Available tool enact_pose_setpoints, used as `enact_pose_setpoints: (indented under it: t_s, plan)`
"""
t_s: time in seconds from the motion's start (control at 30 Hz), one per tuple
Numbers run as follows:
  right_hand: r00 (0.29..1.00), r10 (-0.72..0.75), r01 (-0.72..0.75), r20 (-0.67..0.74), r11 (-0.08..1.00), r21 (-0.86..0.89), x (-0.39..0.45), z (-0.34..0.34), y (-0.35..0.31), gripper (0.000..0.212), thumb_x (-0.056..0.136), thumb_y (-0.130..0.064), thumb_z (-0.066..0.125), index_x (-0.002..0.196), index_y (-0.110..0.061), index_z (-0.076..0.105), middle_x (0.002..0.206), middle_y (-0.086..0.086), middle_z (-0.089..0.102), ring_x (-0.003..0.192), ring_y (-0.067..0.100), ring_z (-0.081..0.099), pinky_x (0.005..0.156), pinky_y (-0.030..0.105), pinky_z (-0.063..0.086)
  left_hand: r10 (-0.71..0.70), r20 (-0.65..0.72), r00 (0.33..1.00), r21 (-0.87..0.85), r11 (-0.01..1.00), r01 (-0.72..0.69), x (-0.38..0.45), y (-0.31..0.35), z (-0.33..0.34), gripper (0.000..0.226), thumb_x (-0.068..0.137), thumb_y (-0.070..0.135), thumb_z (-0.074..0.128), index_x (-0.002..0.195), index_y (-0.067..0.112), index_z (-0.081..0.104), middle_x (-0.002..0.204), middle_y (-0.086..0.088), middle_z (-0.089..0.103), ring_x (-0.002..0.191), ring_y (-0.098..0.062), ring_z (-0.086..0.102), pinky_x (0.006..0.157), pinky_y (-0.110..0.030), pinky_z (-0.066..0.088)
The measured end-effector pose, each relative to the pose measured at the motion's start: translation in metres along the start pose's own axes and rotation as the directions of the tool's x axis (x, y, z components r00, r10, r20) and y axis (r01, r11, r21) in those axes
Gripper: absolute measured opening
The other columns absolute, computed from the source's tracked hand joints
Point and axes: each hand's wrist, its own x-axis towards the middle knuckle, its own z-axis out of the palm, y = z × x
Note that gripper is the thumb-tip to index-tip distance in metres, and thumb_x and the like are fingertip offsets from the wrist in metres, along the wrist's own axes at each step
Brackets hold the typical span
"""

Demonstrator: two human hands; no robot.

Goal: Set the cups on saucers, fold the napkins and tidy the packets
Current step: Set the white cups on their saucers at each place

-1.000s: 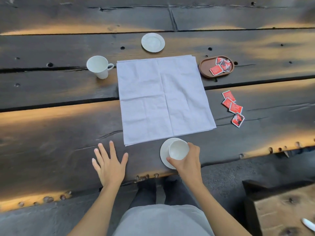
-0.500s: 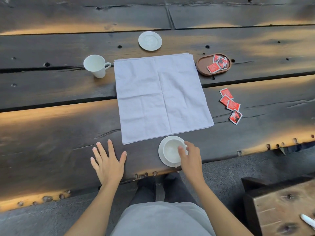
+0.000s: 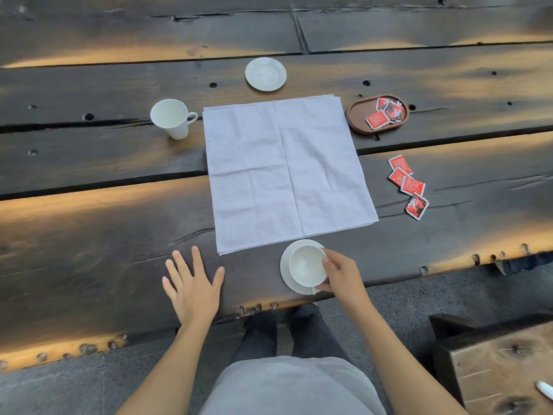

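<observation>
White china sits at the near edge of the dark plank table (image 3: 89, 265): a cup (image 3: 306, 266) stands upright on its saucer (image 3: 285, 271), and the right hand (image 3: 342, 277) holds it, thumb and fingers pinched on the cup's right rim and side. The left hand (image 3: 193, 287) lies flat on the wood with fingers spread wide, holding nothing, just left of the near corner of the napkins (image 3: 287, 172), which lie open in a square stack at the centre. With this pair seemingly settled, the next pairing turns on the second cup (image 3: 172, 118), which stands far and left of the napkins, handle pointing right, while the empty saucer (image 3: 265, 74) waits beyond the stack's far edge, to that cup's right. The left hand is the nearer one to that cup and is free, so it would reach straight away from the body. Red packets (image 3: 408, 185) lie scattered to the right, near the wooden tray (image 3: 359, 115) that already holds a few.
</observation>
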Motion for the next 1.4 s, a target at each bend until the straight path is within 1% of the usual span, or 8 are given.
enact_pose_setpoints:
  t_s: [0.27,0.5,0.67,0.77,1.0,1.13,1.3,1.4]
  plan:
    - [0.999,0.002,-0.003,-0.034,1.0,-0.028,-0.003,-0.005,-0.003,0.038,0.104,-0.007,0.042,0.128,-0.017,0.07,0.124,0.01,0.068,0.116,0.032,0.061,0.062,0.031,0.062,-0.013,0.022,1.0,-0.008,1.0,0.013,-0.001,0.004,-0.006,0.081,0.1,0.06,0.044,0.165,0.018,0.017,0.171,-0.024,0.011,0.157,-0.043,0.009,0.123,-0.061,0.015]
    - [0.999,0.019,-0.02,-0.026,0.998,-0.053,-0.004,-0.011,-0.011,0.033,0.105,-0.024,0.046,0.131,-0.031,0.065,0.118,0.004,0.067,0.105,0.029,0.062,0.059,0.031,0.061,-0.016,0.03,0.999,-0.007,1.0,0.016,-0.001,0.005,-0.01,0.082,0.1,0.06,0.044,0.165,0.019,0.016,0.171,-0.024,0.011,0.158,-0.043,0.008,0.123,-0.061,0.015]
    - [0.995,-0.039,0.021,-0.097,0.983,-0.185,0.009,-0.02,-0.025,0.043,0.104,-0.033,0.049,0.145,-0.022,0.053,0.147,0.001,0.057,0.132,0.021,0.053,0.104,0.035,0.044,-0.019,0.013,1.0,-0.033,0.999,0.02,-0.002,0.008,-0.016,0.08,0.098,0.057,0.051,0.163,0.019,0.023,0.17,-0.025,0.018,0.157,-0.044,0.014,0.122,-0.06,0.019]
    - [0.989,-0.097,0.069,-0.114,0.972,-0.223,0.024,-0.015,-0.055,0.041,0.104,-0.035,0.049,0.142,-0.025,0.055,0.146,-0.003,0.057,0.125,0.017,0.054,0.099,0.031,0.039,-0.012,-0.012,1.0,-0.033,0.999,0.012,0.013,0.01,-0.025,0.077,0.099,0.056,0.05,0.163,0.02,0.025,0.17,-0.023,0.021,0.156,-0.043,0.018,0.123,-0.059,0.02]
    - [0.958,-0.281,0.287,0.055,0.934,-0.213,0.073,0.052,-0.173,0.035,0.104,-0.03,0.051,0.138,-0.026,0.058,0.135,-0.008,0.062,0.114,0.01,0.058,0.095,0.027,0.042,-0.007,-0.082,0.997,-0.045,0.999,0.003,0.105,0.012,-0.05,0.076,0.101,0.056,0.045,0.164,0.025,0.016,0.172,-0.017,0.016,0.158,-0.038,0.012,0.126,-0.054,0.011]
    - [0.926,-0.344,0.374,0.157,0.894,-0.248,0.101,0.099,-0.223,0.036,0.103,-0.027,0.053,0.138,-0.024,0.058,0.131,-0.005,0.064,0.113,0.012,0.06,0.095,0.028,0.045,0.031,-0.145,0.989,-0.056,0.998,-0.039,0.167,0.02,-0.063,0.073,0.1,0.055,0.047,0.162,0.023,0.025,0.17,-0.018,0.024,0.157,-0.04,0.017,0.125,-0.054,0.013]
    - [0.878,-0.404,0.471,0.255,0.824,-0.316,0.142,0.145,-0.265,0.038,0.102,-0.025,0.054,0.139,-0.022,0.058,0.13,-0.004,0.066,0.111,0.011,0.062,0.084,0.013,0.042,0.036,-0.151,0.988,-0.065,0.997,-0.046,0.227,0.033,-0.073,0.074,0.1,0.055,0.047,0.163,0.024,0.023,0.171,-0.016,0.021,0.158,-0.037,0.017,0.125,-0.055,0.014]
    - [0.85,-0.438,0.521,0.294,0.783,-0.339,0.171,0.17,-0.288,0.037,0.101,-0.023,0.054,0.138,-0.022,0.06,0.129,-0.004,0.068,0.111,0.009,0.062,0.09,0.02,0.045,0.009,-0.169,0.986,-0.034,0.999,-0.015,0.245,0.036,-0.073,0.069,0.1,0.055,0.04,0.161,0.022,0.031,0.17,-0.016,0.026,0.157,-0.035,0.021,0.123,-0.058,0.018]
